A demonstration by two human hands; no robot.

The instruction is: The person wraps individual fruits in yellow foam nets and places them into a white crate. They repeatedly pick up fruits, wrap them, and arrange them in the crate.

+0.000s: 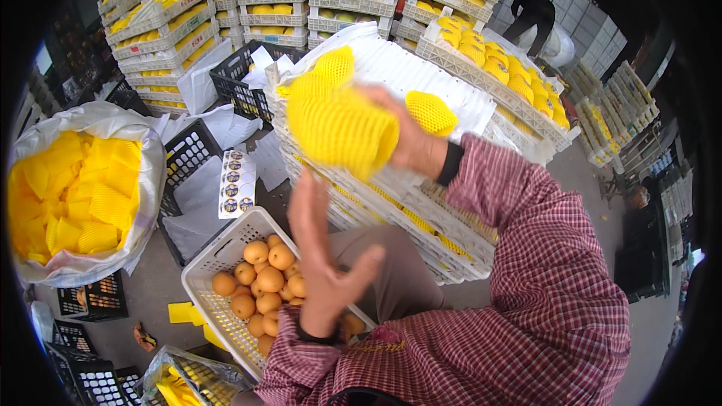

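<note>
My right hand (403,135) holds a yellow foam fruit net (341,129), blurred, above the near left part of a crate lined with white padding (383,62). Whether a fruit is inside the net cannot be told. My left hand (333,259) has its fingers apart and holds nothing, above a light plastic basket (217,316) of round orange-brown pears (269,279). Two more yellow-netted pieces lie on the padding, one (431,113) right of my right hand, the other (335,65) behind the held net.
At left stands a white sack (152,180) of yellow foam nets (101,203). A sticker sheet (237,183) lies over a black crate (192,141). Stacked fruit crates (355,3) rise behind; a crate of netted fruit (491,67) stands back right. A person (530,14) bends over farther off.
</note>
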